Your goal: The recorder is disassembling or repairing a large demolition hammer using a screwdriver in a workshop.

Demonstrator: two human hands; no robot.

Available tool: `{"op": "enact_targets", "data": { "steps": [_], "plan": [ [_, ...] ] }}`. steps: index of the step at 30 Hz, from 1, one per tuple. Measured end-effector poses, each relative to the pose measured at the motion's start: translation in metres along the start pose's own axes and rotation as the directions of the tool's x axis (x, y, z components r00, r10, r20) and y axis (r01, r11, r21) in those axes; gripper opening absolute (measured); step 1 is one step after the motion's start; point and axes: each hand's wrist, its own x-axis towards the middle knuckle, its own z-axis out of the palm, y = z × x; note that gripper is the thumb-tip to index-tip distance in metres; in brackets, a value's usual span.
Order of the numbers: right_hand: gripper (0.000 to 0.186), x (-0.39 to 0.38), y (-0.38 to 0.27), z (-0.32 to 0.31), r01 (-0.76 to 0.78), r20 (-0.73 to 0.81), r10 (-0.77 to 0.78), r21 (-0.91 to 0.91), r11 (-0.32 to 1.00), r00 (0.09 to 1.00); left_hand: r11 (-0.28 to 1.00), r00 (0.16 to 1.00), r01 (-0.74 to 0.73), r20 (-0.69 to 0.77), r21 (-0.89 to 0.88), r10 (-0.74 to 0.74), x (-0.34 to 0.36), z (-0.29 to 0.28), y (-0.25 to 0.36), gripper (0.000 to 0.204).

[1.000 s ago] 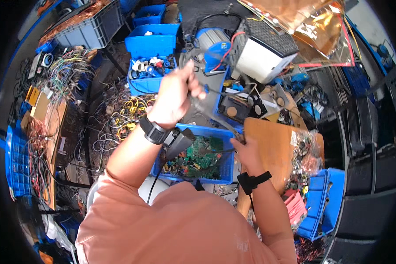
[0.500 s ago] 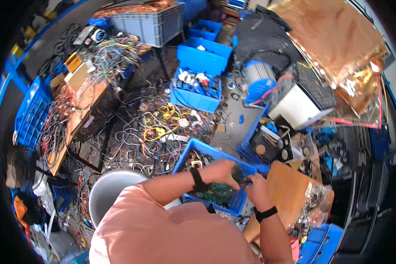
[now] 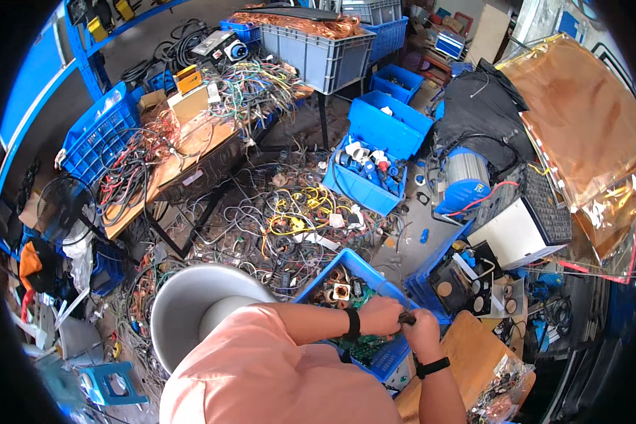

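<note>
Compared with a second ago, the left hand (image 3: 379, 316) has been brought down from a raised position to the near rim of the blue plastic crate holding green circuit boards and copper coils (image 3: 351, 268). The right hand (image 3: 422, 331) is now met by it right there; both are closed around a small dark object (image 3: 407, 319), too small to identify, pinched between them just over the crate's right corner. The long dark tool seen earlier in the raised hand is no longer made out. The view has also been tilted up, so more of the yard is taken in.

Judged from this, the work has been shifted from a high pull to close two-handed handling directly above the crate; the piece is probably being gripped or worked apart.

Left of the crate, a grey round metal tub (image 3: 191, 311) is seen. Behind the crate, a heap of tangled coloured wires (image 3: 290, 219) is spread on the ground. Right of the crate, a brown wooden board (image 3: 466, 353) is placed.
</note>
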Motion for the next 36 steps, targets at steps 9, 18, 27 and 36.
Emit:
{"op": "enact_targets", "data": {
  "steps": [9,18,27,36],
  "plan": [
    [0.028,-0.012,0.016,-0.017,-0.219,-0.045,0.277,0.499,0.839,0.960,0.980,0.881,-0.060,-0.451,0.190,0.141,-0.028,-0.055,-0.061,0.024],
    [0.026,-0.040,0.056,0.004,-0.334,0.065,0.356,0.533,0.777,0.932,0.997,0.764,-0.062,-0.641,0.043,0.075,-0.061,-0.119,-0.089,0.020],
    [0.023,-0.065,0.073,-0.007,-0.311,0.010,0.367,0.553,0.773,0.930,0.973,0.481,0.210,-0.856,-0.098,-0.190,-0.083,-0.278,-0.076,0.028],
    [0.023,-0.083,0.048,-0.031,-0.473,0.091,0.486,0.438,0.765,0.869,0.562,0.441,0.799,-0.842,0.211,-0.310,-0.060,-0.252,-0.190,0.080]
  ]
}}
